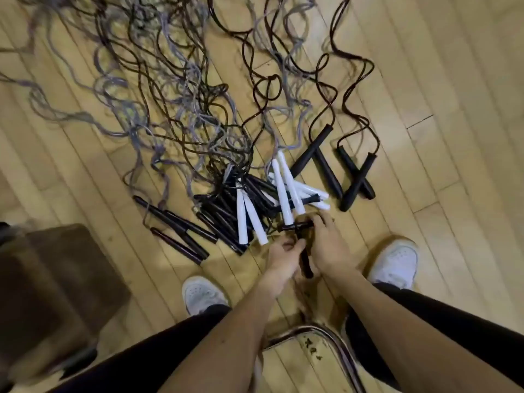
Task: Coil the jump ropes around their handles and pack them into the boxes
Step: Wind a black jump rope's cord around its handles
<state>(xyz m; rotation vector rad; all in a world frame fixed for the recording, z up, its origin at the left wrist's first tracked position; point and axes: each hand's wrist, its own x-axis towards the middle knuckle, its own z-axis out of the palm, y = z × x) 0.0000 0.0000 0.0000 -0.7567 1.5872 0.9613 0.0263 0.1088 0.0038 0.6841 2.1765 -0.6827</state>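
A heap of jump rope handles (pixel 255 199), black and white, lies on the wooden floor, with tangled black and grey cords (pixel 170 89) spreading away from it. My left hand (pixel 283 258) and my right hand (pixel 327 245) meet at the near edge of the heap. Together they grip a pair of black handles (pixel 304 262); one handle points down toward me, the other lies crosswise under my right fingers. A brown box (pixel 54 282) stands at the lower left, blurred.
Two crossed pairs of black handles (pixel 355 180) lie to the right of the heap, another pair (pixel 175 228) to its left. My white shoes (pixel 395 262) stand on either side. A metal chair frame (pixel 320 336) shows between my legs.
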